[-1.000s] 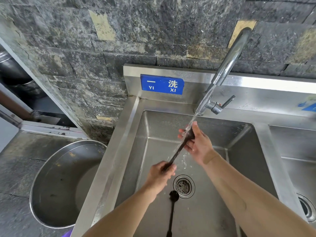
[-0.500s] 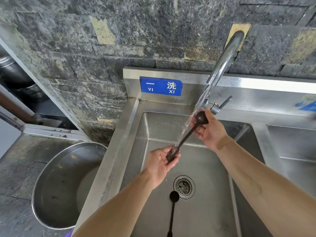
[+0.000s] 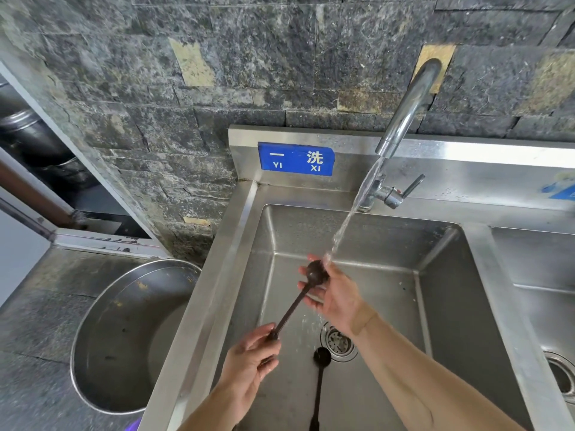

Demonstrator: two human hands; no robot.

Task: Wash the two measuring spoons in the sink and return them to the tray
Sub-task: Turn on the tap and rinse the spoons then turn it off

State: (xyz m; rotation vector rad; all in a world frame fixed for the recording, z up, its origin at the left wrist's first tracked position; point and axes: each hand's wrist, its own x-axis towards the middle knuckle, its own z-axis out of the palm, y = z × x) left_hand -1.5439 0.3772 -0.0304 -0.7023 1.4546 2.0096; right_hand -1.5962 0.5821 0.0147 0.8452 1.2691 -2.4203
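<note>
While water runs, spoon between hands, seemingly gripped

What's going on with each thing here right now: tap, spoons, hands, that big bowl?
Tap: running.
Held spoon: under the stream.
Second spoon: lying in the sink.
Left hand: grips handle.
Right hand: holds spoon's bowl.
Big bowl: on the floor.

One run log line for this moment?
step: rinse spoon one under tap | left hand: grips handle | right hand: holds bowl | spoon two: lying in sink
</note>
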